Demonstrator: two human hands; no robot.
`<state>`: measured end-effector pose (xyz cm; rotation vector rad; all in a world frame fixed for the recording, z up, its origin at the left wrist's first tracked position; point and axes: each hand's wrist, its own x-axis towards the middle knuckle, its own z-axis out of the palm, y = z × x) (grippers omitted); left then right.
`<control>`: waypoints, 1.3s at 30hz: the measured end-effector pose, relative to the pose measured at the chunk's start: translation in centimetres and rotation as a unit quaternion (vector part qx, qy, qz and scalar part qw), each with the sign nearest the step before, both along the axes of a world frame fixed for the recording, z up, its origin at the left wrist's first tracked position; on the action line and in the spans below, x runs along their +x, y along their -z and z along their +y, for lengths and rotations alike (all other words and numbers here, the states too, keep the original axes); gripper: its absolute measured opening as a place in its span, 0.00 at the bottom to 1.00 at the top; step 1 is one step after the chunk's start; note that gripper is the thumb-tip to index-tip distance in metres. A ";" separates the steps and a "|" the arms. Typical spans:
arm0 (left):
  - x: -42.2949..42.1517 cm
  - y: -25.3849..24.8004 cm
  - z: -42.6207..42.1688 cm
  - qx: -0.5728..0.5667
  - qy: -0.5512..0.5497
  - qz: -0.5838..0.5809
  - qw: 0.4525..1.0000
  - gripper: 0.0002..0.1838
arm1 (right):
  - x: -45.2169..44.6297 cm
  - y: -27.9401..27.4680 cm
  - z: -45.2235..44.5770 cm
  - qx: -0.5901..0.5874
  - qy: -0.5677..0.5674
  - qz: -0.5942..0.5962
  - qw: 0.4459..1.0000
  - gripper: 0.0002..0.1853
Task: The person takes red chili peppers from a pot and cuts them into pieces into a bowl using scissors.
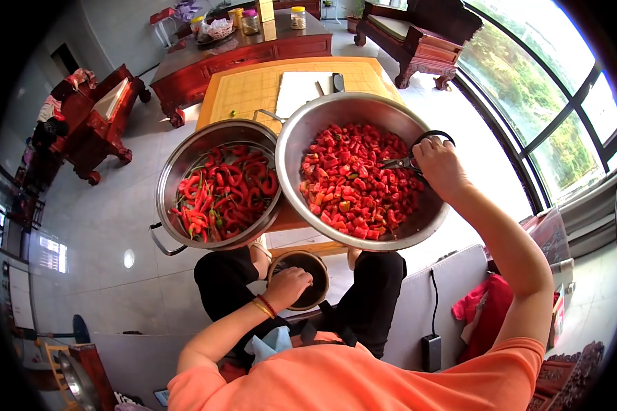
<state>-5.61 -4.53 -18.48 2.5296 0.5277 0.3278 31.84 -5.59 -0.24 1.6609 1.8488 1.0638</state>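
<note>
My right hand (440,163) is closed round the black handles of a pair of scissors (406,162), whose blades point left over chopped red peppers (356,179). These fill the bottom of a wide metal basin (296,140). To its left, a metal pot (166,179) with side handles holds whole red peppers (230,192), some with green stems. Low between the knees, my left hand (288,288) is over a small dark-inside bin (313,300). Its fingers are bent together, and whatever they may hold is hidden.
A wooden table (240,85) stands under the basin and pot, with a white board (298,89) near its far side. Beyond it is a cabinet (219,58) bearing jars. Carved chairs stand left and right. A red cloth (490,308) lies at the right.
</note>
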 end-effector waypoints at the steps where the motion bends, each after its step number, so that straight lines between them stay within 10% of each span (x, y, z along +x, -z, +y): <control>1: 0.0 0.2 0.0 -0.008 -0.002 0.001 1.000 0.03 | -0.2 -0.1 0.1 -0.007 0.002 -0.002 1.000 0.06; 24: 0.5 3.2 0.7 -0.038 0.002 -0.009 0.999 0.04 | -1.3 -0.7 2.6 -0.022 -0.030 -0.002 0.999 0.05; 39: 1.0 4.6 0.5 -0.075 -0.040 -0.013 0.996 0.04 | -2.1 -2.8 -2.5 -0.037 0.273 0.488 0.828 0.25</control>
